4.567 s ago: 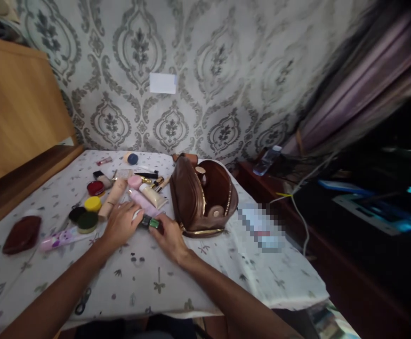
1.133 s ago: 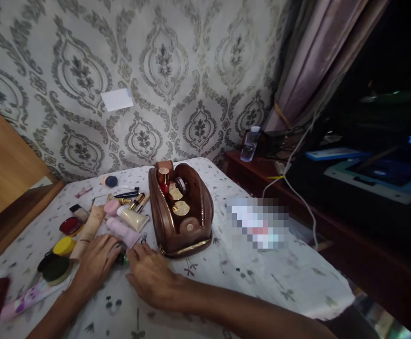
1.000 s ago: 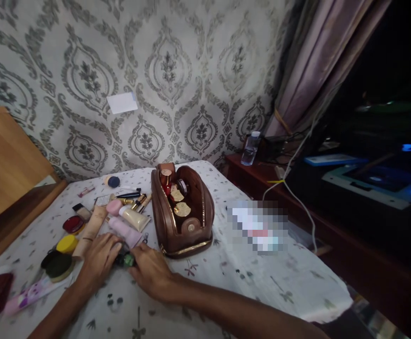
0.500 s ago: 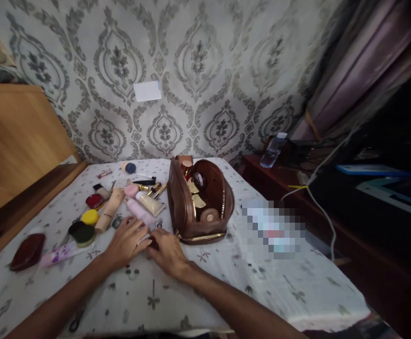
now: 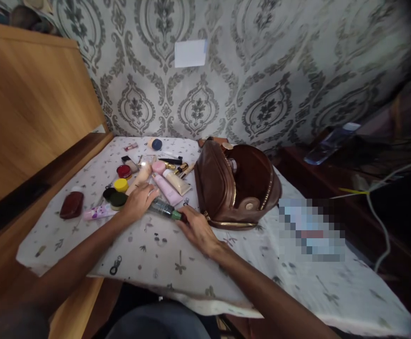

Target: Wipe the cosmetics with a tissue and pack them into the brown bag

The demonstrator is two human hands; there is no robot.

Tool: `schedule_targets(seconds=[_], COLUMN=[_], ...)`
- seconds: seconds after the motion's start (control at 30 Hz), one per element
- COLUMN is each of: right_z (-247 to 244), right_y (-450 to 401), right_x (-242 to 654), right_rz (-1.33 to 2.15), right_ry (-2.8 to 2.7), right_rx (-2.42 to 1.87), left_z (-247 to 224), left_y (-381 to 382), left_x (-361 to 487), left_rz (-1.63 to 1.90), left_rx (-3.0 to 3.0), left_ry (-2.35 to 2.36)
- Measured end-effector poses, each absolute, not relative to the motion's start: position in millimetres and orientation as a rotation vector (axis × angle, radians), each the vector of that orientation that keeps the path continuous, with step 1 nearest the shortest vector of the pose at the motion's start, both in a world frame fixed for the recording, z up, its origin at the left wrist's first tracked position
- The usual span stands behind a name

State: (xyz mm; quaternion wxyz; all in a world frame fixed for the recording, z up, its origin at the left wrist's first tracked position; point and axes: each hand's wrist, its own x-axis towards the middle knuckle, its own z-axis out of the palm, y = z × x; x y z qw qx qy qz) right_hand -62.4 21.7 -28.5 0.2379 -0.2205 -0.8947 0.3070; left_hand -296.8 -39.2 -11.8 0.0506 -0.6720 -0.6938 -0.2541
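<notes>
A dark, see-through bottle (image 5: pixel 163 207) with a green end lies slanted between my hands, low over the cloth. My left hand (image 5: pixel 139 203) is closed around its left end, fingers bent over it. My right hand (image 5: pixel 198 230) grips the green end between thumb and fingers. Just behind the bottle lie a pink tube (image 5: pixel 168 188) and a cream-coloured tube (image 5: pixel 177 182). To the right of them stands a brown cosmetic bag (image 5: pixel 212 183), unzipped, with a small round item inside it. A dark green-lidded jar (image 5: pixel 118 200) sits beside my left wrist.
On the patterned cloth (image 5: pixel 141 263) are a yellow-lidded jar (image 5: pixel 121 185), a red jar (image 5: pixel 124 171), a purple-printed tube (image 5: pixel 99 212), a dark red bottle (image 5: pixel 72 205) and several makeup items. A blurred-out item lies right of the bag. A wooden panel (image 5: pixel 39 94) borders the left.
The view has shifted, so the table sits differently in frame. The dark bottle now shows between my hands, which are farther apart. The gold-coloured pieces inside the bag are no longer visible.
</notes>
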Motion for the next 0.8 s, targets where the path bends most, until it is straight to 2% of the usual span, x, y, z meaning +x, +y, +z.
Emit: schedule_targets(seconds=[0.2,0.37,0.53,0.8], right_z=[-31.8,-32.4,-35.5,-32.3], right_y=[18.9,11.8,9.5,12.8], right_x=[-63.8,-65.6,-65.7,-62.3], right_rz=[0.935,0.981,0.831,0.837], right_ry=[-2.318,-2.276,-2.31,-2.283], right_rx=[-0.62,-0.683,-0.622,-0.608], left_z=[-14.4,-11.4,-9.8,-4.5], left_y=[-33.3,-46.7,-57.1,-53.9], left_x=[-300.3,-269.4,-229.6,-273.8], left_rz=[-0.885,-0.647,-0.486,-0.509], left_rx=[-2.005,-2.036,-2.28,-2.142], left_ry=[-2.119,-1.9,-1.643,-1.916])
